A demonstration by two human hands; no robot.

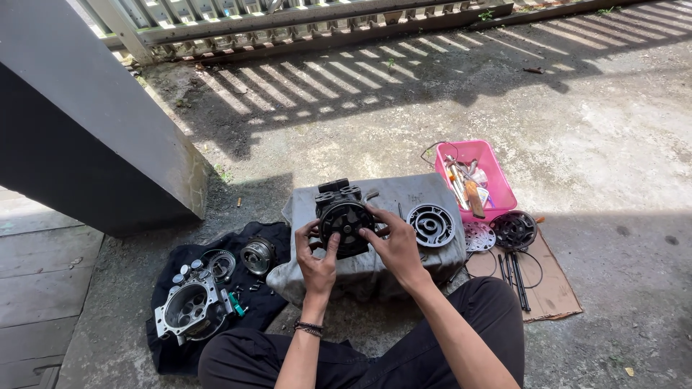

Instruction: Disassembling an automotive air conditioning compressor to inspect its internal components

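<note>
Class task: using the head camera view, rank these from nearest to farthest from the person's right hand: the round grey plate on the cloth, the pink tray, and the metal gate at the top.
From the right hand:
1. Round grey plate, just to its right on the grey cloth.
2. Pink tray, farther right and back, on the concrete.
3. Metal gate, far back along the top.

No packages, labels, signs or screens in view.
</note>
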